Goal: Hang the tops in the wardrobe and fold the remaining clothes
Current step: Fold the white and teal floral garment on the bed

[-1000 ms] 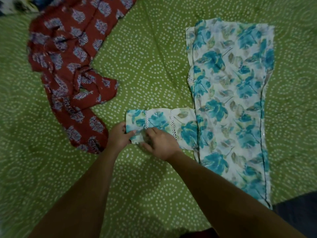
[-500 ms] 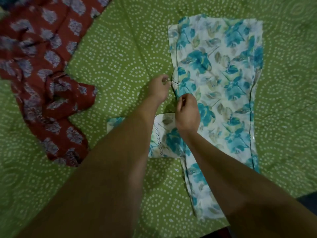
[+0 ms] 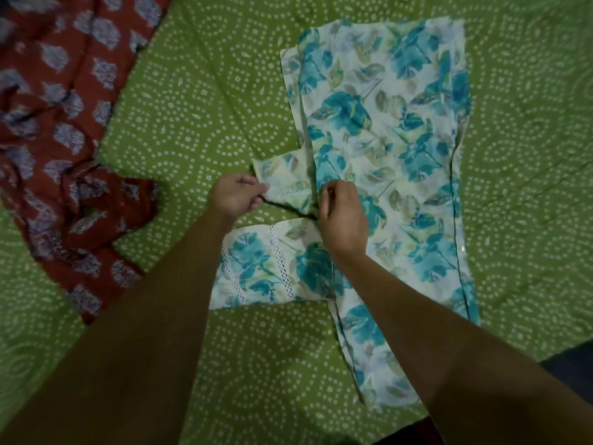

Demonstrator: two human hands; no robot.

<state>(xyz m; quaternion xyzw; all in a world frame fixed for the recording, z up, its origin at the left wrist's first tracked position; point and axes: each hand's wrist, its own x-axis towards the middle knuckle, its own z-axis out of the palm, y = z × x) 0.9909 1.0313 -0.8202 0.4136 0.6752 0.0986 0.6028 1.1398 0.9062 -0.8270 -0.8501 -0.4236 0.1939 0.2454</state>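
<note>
Both hands (image 3: pixel 288 203) pinching a lace-trimmed sleeve (image 3: pixel 285 184) of thin floral top (image 3: pixel 385 139).

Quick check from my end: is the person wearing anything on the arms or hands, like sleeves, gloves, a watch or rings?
Nothing that shows. Both forearms are bare from the bottom edge of the head view up to the wrists; no sleeve or cuff comes into the picture. The left hand and right hand are ungloved, with no watch or bracelet visible. No ring is apparent, though the dim light leaves the fingers hard to read.
</note>
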